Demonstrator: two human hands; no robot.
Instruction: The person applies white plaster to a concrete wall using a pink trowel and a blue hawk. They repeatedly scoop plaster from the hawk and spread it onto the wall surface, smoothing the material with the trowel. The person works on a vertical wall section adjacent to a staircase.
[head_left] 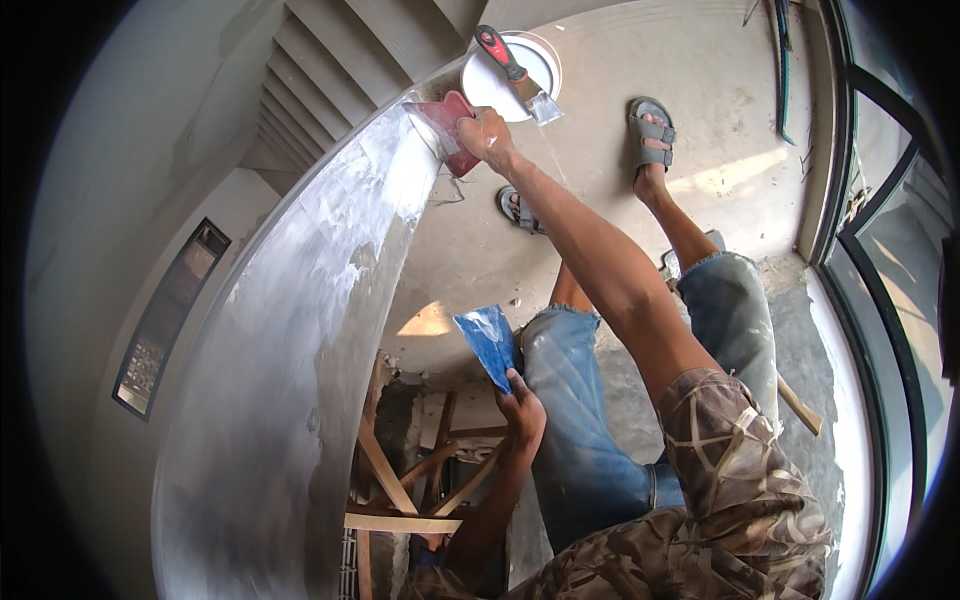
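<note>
My right hand [485, 137] reaches far forward, its fingers closed round a red plastic putty spreader [457, 128]. The spreader lies against the far end of a long panel-like wall surface [290, 330], smeared with white and grey filler. Lower down, close to my left knee, my left hand [522, 408] grips a blue putty spreader [486, 345] with white paste on its face. Past my right hand, a scraper with a red and black handle [500, 52] lies across a round white bucket [490, 85]; its metal blade carries white paste.
Concrete stairs [335, 55] rise beyond the wall at the far left. Wooden legs and crosspieces [385, 465] stand below the wall, by my left forearm. My sandalled feet [653, 135] rest on the concrete floor [590, 60]. A dark-framed glass door [885, 170] is at the right.
</note>
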